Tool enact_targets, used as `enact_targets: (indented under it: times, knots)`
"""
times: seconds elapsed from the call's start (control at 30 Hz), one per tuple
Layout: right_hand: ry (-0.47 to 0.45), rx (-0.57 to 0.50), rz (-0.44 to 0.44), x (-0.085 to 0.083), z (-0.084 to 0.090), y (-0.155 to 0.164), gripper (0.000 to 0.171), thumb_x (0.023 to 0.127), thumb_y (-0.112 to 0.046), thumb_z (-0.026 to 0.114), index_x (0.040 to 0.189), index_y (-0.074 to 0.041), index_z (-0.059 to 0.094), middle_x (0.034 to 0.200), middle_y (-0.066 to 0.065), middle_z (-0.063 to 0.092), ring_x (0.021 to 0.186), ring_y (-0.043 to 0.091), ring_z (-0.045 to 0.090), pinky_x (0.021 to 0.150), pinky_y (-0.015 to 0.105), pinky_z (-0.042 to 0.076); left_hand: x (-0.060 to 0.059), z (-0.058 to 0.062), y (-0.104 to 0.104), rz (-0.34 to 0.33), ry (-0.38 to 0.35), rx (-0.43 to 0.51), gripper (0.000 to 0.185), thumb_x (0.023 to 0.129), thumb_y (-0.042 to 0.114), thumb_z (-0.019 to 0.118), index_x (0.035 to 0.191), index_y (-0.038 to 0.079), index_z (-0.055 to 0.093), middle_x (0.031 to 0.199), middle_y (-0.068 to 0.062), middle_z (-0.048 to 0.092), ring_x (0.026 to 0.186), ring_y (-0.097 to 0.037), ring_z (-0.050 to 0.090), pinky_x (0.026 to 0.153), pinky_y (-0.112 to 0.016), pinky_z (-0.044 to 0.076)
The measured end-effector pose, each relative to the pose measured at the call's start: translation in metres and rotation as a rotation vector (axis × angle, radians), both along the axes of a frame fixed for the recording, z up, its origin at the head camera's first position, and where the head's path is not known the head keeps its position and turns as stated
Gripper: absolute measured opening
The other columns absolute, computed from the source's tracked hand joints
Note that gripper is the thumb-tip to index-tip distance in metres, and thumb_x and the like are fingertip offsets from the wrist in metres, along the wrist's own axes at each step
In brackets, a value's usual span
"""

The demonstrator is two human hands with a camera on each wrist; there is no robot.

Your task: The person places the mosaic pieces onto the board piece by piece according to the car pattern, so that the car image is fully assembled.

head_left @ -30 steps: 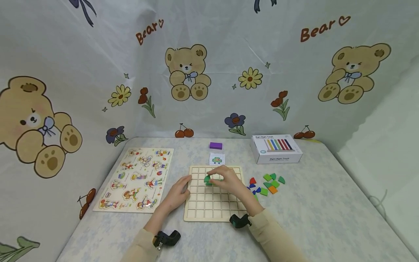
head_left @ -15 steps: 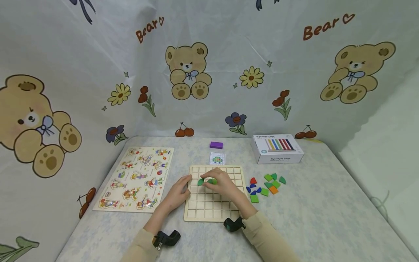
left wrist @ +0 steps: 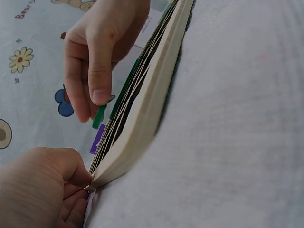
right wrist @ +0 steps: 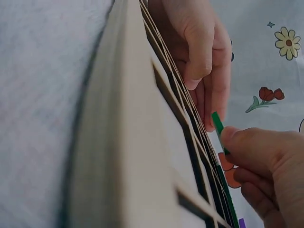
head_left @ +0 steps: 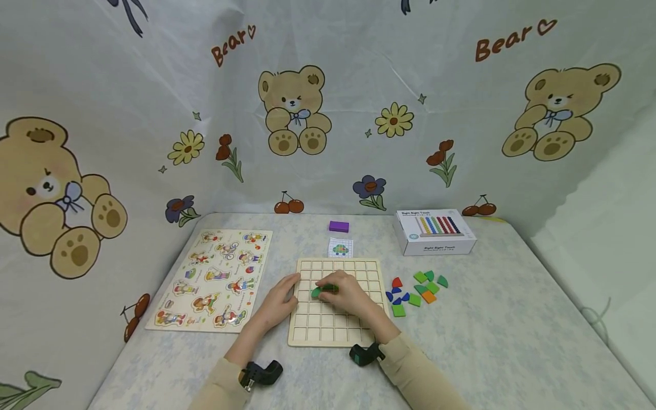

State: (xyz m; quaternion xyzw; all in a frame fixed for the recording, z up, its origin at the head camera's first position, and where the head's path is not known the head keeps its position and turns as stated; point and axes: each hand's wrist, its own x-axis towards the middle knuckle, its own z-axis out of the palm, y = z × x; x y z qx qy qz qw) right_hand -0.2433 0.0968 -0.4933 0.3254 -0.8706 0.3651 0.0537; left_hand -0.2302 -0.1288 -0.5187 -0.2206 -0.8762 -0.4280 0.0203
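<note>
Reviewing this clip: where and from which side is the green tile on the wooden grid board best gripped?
Probably by its thin edges, from above: the green tile is a flat piece sitting tilted in a cell of the grid board, one edge raised. The right hand already pinches it that way, while the left hand steadies the board's left edge.

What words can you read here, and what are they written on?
"Bear", with a heart: on the cloth backdrop, top left and top right.
White box: two lines of print, too small to read.
Small card: a picture only.
Picture puzzle board: no words legible.
</note>
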Motion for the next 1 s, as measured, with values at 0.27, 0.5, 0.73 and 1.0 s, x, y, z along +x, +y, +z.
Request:
enact_targets:
  times: [0.27,0.5,0.73,1.0]
  knots:
    - [0.066,0.008,0.033,-0.0033,-0.0096,0.0,0.024,0.083,-0.014,0.073,0.106,-0.007,0.071,0.101,0.001,0.067,0.094,0.016,0.058,0.08,0.03,0.05,-0.0007,0.0005,-0.0008,-0.002,-0.012,0.009,0.056,0.088,0.0,0.051,0.142,-0.005,0.037,0.143,-0.021,0.038,0.134,-0.036,0.031,0.105,-0.05,0.03]
    - [0.087,0.021,0.06,-0.0032,-0.0094,-0.0006,0.023,0.082,-0.013,0.073,0.104,-0.007,0.072,0.101,0.002,0.068,0.093,0.015,0.058,0.079,0.029,0.05,-0.0027,0.0002,-0.0005,0.012,-0.059,-0.019,0.057,0.089,0.002,0.053,0.143,-0.001,0.037,0.146,-0.016,0.037,0.136,-0.03,0.03,0.108,-0.044,0.028]
    - [0.104,0.06,0.076,-0.001,-0.0071,0.0005,0.023,0.083,-0.014,0.073,0.104,-0.006,0.071,0.099,0.003,0.067,0.091,0.015,0.057,0.078,0.028,0.049,-0.002,-0.0013,-0.0001,0.018,-0.065,-0.018,0.058,0.089,0.003,0.054,0.144,0.001,0.037,0.146,-0.014,0.037,0.136,-0.03,0.03,0.108,-0.045,0.028]
    - [0.118,0.049,0.081,-0.0006,-0.0073,-0.0002,0.024,0.082,-0.014,0.074,0.105,-0.006,0.071,0.099,0.002,0.067,0.093,0.015,0.057,0.081,0.029,0.049,-0.0007,-0.0008,-0.0005,0.018,-0.056,-0.011,0.058,0.088,0.003,0.054,0.144,0.001,0.037,0.145,-0.014,0.038,0.135,-0.029,0.03,0.108,-0.044,0.028]
